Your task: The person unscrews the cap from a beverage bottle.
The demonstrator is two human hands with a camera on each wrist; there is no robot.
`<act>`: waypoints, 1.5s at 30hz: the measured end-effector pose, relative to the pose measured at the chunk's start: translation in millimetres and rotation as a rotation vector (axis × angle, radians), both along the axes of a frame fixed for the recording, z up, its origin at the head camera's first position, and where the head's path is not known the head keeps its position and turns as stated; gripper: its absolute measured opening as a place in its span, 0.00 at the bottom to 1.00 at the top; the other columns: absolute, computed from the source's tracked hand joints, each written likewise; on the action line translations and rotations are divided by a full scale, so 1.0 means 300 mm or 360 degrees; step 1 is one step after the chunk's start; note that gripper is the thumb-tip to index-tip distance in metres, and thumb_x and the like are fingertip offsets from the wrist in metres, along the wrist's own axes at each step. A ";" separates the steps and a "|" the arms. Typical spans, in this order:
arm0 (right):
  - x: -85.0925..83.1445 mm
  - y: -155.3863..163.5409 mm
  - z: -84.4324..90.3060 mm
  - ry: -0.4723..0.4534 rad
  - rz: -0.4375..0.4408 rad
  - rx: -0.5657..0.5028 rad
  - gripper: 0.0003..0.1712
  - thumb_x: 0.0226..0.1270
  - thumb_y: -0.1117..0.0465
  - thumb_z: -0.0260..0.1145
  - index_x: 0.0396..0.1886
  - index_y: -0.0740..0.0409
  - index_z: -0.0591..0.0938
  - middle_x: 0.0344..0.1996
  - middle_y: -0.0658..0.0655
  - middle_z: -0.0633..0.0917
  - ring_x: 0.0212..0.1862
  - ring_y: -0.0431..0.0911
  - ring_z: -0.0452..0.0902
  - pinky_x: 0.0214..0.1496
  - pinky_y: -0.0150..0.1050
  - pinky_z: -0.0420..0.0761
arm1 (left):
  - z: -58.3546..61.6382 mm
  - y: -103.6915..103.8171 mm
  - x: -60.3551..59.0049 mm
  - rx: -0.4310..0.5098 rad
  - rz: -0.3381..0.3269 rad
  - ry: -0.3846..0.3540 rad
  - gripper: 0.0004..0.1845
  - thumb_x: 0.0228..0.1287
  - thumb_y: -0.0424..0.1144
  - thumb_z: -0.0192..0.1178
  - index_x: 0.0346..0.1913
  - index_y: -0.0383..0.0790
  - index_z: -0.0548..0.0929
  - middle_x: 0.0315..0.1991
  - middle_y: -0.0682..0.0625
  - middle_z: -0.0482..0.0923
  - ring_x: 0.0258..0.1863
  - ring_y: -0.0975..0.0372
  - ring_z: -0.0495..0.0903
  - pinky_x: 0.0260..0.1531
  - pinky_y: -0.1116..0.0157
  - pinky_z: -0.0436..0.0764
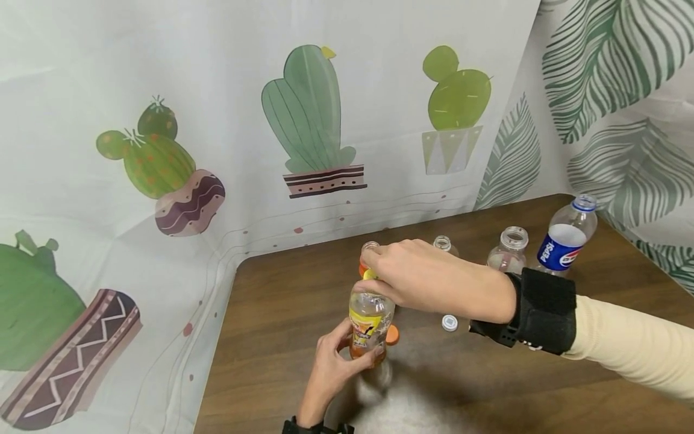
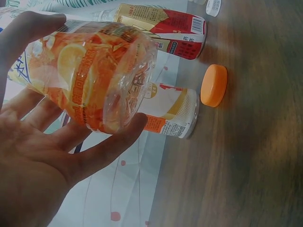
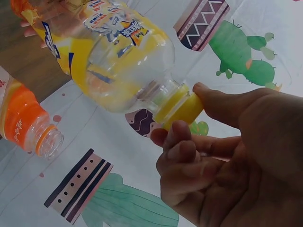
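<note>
A clear plastic drink bottle [image 1: 364, 325] with a yellow and orange label stands nearly upright between my hands. My left hand [image 1: 333, 360] holds it round its lower body, thumb on one side and fingers on the other. In the left wrist view, the bottle's base [image 2: 137, 82] shows above the table. At the top, my right hand [image 1: 414, 274] pinches the yellow cap [image 3: 182, 106] between thumb and fingers, right at the bottle's neck. An orange cap [image 1: 393, 335] lies on the table close behind the bottle.
Behind my right hand stands an uncapped bottle with an orange label [image 3: 22, 116]. Farther right are a small clear bottle [image 1: 443, 243], a wide-mouthed bottle [image 1: 509, 247] and a Pepsi bottle [image 1: 564, 244]. A white cap [image 1: 449, 323] lies below my right forearm. A printed cloth [image 1: 233, 108] hangs behind the table.
</note>
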State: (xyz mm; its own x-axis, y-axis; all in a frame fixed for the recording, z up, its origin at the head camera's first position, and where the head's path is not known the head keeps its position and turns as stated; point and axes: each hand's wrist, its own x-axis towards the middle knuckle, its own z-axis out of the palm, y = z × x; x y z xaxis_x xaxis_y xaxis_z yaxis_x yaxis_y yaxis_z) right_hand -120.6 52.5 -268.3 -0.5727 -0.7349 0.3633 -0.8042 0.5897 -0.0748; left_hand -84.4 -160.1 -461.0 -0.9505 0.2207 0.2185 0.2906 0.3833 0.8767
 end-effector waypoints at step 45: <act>0.036 -0.024 0.025 0.0041 -0.0177 0.0039 0.23 0.69 0.43 0.64 0.27 0.56 0.74 0.13 0.45 0.70 0.14 0.40 0.69 0.15 0.32 0.70 | 0.014 -0.004 0.012 0.0017 0.0017 0.0074 0.24 0.53 0.47 0.75 0.54 0.58 0.81 0.45 0.58 0.87 0.42 0.66 0.85 0.43 0.65 0.85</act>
State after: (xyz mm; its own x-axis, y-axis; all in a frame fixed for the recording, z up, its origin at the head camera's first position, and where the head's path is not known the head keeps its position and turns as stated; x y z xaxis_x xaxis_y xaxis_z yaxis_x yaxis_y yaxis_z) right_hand -109.8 45.2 -260.7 -0.6417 -0.6764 0.3615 -0.7353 0.6766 -0.0392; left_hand -80.9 -161.4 -456.9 -0.9415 0.2081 0.2650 0.3273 0.3774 0.8663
